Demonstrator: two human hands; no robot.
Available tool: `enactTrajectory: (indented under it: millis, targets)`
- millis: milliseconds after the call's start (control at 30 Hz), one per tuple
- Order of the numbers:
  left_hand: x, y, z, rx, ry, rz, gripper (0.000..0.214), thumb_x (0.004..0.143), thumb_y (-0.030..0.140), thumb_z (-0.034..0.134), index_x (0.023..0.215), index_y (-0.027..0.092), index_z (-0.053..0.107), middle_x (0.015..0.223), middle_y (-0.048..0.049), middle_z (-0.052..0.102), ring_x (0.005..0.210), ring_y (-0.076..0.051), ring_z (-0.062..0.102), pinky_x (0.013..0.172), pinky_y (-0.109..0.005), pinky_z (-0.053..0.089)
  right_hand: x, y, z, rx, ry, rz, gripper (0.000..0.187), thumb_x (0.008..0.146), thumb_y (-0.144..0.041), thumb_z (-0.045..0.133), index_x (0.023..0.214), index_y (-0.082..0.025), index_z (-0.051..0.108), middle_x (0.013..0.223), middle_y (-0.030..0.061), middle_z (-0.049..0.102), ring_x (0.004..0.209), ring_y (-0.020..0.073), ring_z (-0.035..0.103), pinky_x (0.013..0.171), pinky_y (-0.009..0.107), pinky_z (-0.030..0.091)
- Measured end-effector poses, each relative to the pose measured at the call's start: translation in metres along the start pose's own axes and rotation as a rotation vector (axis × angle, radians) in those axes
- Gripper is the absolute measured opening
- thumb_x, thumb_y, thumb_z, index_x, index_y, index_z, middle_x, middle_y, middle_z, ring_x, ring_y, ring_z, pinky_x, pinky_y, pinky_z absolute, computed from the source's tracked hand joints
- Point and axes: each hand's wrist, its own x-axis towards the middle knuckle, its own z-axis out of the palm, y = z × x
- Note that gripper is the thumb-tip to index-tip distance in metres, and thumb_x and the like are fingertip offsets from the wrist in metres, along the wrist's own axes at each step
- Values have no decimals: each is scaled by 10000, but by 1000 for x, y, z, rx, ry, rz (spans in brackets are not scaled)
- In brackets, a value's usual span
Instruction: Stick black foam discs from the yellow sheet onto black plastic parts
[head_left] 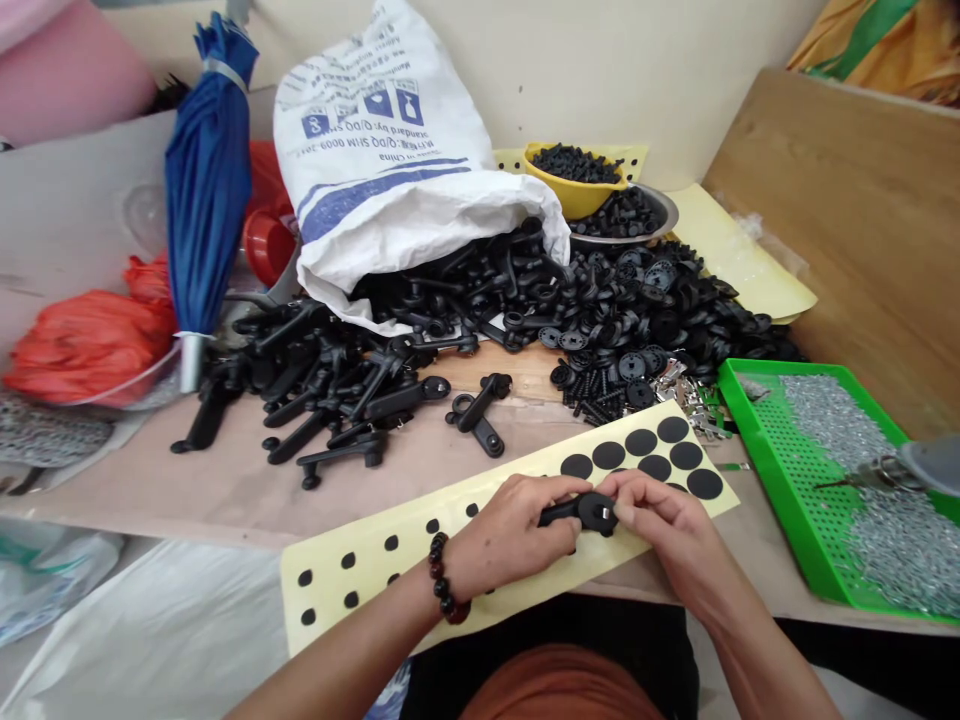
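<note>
Green tray (pixel 757 480): silver screws (pixel 840 430); yellow bowl (pixel 577 200): black screws (pixel 574 163); left hand (pixel 510 535), right hand (pixel 667 530) pinch black handle (pixel 574 510).

A dark round-bead bracelet (pixel 448 578) on the left wrist — rust-orange garment (pixel 561 688) below.

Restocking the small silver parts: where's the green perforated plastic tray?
In the head view, the green perforated plastic tray lies at right, beside the right hand and the pale yellow sheet of round black stickers.
</note>
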Motion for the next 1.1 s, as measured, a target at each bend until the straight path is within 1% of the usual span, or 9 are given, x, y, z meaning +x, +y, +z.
enactTrajectory:
  millis: [200,333,467,567,633,767,933,1000,1100]
  targets:
    - [-1,-2,1,-6,16,10,412,733,102,468,1097,195,637,868,14,655,629,-101,503,570,-182,370,0,1,0,26,4,-2,164,766,-266,621,630,-194,565,880,42,602,834,197,524,705,278,401]
    - [-2,-1,1,-20,5,9,377,770,133,483,1109,200,632,896,12,662,607,-94,508,563,-184,376,1,1,0,24,9,-10,167,755,-268,631,620,-196,566,866,33,614,812,192,533,697,274,408]
    - [-1,-2,2,-24,31,36,310,814,173,477,1076,177,644,918,-9,669,695,-120,556,653,-201,412,1,2,0,28,14,-10,168,747,-285,640,619,-198,575,852,29,620,802,191,546,685,269,422]
    - [-1,-4,5,-41,59,48,282,824,173,467,1031,177,659,862,-9,668,751,-140,571,708,-213,420,0,2,2,8,42,-7,177,746,-296,640,618,-195,571,860,47,616,818,202,549,684,272,433]
    - [-1,-5,7,-48,77,28,291,819,176,469,1046,176,653,802,-4,656,714,-135,563,690,-215,422,-1,0,4,-1,50,-14,180,739,-300,641,611,-195,571,862,54,616,824,205,550,676,269,438]
    - [-3,-7,10,-60,112,-63,401,774,167,496,1159,171,605,710,15,608,601,-112,502,572,-202,396,-4,-9,12,-45,72,-23,164,724,-295,636,606,-202,569,879,60,630,841,211,566,664,266,448]
    - [-4,-9,8,-241,23,-144,431,755,163,504,1177,165,595,758,-4,617,606,-111,523,513,-187,377,-6,-20,19,-123,72,-101,149,711,-278,634,596,-205,573,876,64,629,821,208,587,625,259,463]
    - [-4,-10,7,-352,14,-177,408,760,203,540,1160,152,601,804,-24,628,624,-117,556,530,-192,398,-7,-20,20,-144,60,-125,141,718,-258,628,602,-204,570,876,67,625,814,207,591,640,265,475]
    - [-5,-10,6,-468,5,-211,374,784,320,584,1115,150,623,849,-46,641,641,-123,589,560,-204,420,-10,-19,21,-171,38,-176,122,725,-209,612,613,-204,564,873,67,615,816,204,593,671,273,483]
